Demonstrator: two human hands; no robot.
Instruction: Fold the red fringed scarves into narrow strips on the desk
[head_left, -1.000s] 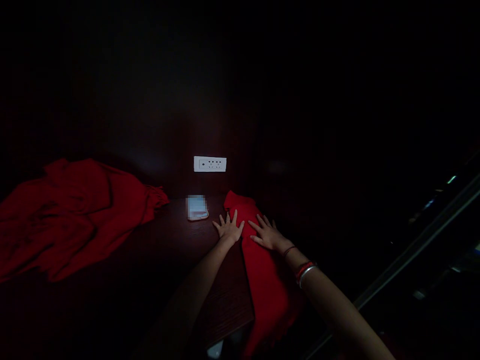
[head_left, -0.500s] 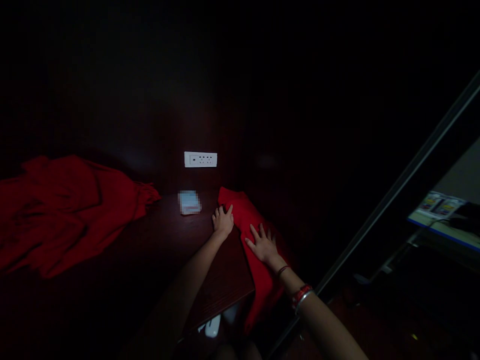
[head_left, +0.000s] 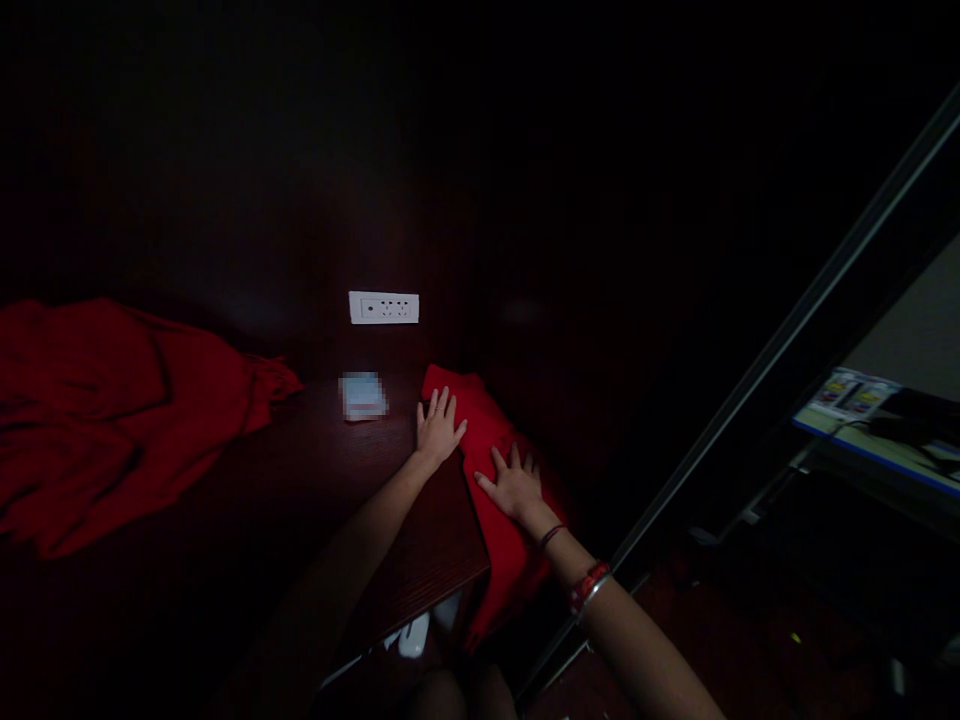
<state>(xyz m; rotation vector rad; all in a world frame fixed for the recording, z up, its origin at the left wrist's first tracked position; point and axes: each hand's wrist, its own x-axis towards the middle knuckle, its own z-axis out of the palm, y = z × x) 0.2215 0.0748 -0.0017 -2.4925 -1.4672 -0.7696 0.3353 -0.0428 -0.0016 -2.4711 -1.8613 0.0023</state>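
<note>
A red cloth (head_left: 491, 510) lies along the right end of a dark wooden surface (head_left: 420, 560) and hangs down past its edge. My left hand (head_left: 437, 430) rests with fingers spread at the cloth's upper left edge, partly over the wood. Lower and to the right, my right hand (head_left: 516, 486) lies on the cloth, its fingers spread too. Neither hand grips anything. A second red cloth (head_left: 142, 400), fringed and bunched up, is at the left on the same surface.
A small pale blurred item (head_left: 363, 396) sits on the wood below a white wall socket (head_left: 384, 308). Under the surface is a white object (head_left: 413, 636). At the right, a shelf (head_left: 885, 447) holds packets beyond a diagonal metal-edged frame (head_left: 720, 420).
The scene has shifted slightly left in view. My left hand's fingers have straightened and spread at the cloth's edge. My right hand has stayed in nearly the same place on the cloth.
</note>
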